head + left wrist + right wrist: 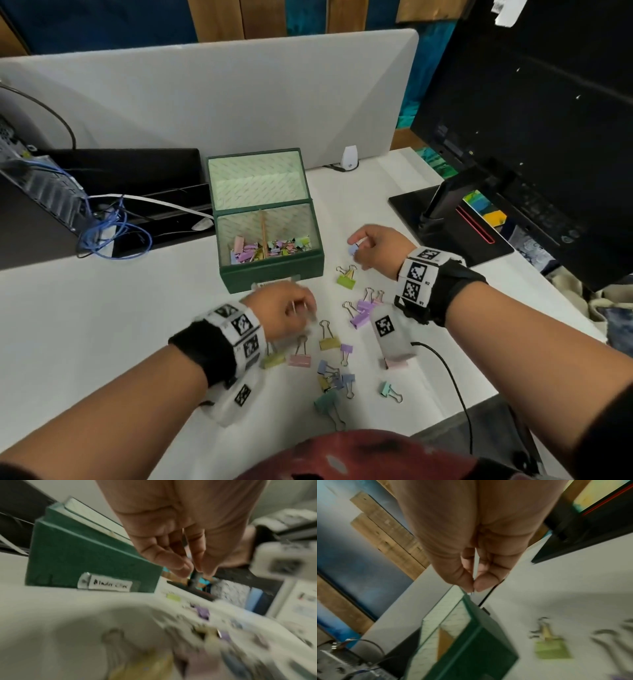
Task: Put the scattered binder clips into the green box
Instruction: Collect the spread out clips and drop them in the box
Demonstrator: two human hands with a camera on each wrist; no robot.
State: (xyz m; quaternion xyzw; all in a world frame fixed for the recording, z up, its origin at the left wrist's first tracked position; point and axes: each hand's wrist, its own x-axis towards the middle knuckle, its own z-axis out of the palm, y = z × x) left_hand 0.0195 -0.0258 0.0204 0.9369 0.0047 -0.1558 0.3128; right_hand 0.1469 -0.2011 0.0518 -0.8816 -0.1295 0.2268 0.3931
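hovering just in front of the green box (274, 270), the left hand (284, 308) has its grip pinching a thin metal clip handle. scattered binder clips (329, 342) lie on the white desk (102, 325) before the box. right of the box, the right hand (376, 246) pinches a blue clip (352, 249).

Left hand (286, 310): palm down, low over table, fingers curled; blurred, hold unclear.
Right hand (375, 246): raised, thumb and forefinger pinching a blue clip (352, 250).
Wrists: both strapped with marker bands.

black monitor (534, 113), grey divider panel (239, 92), blue cables (113, 229)
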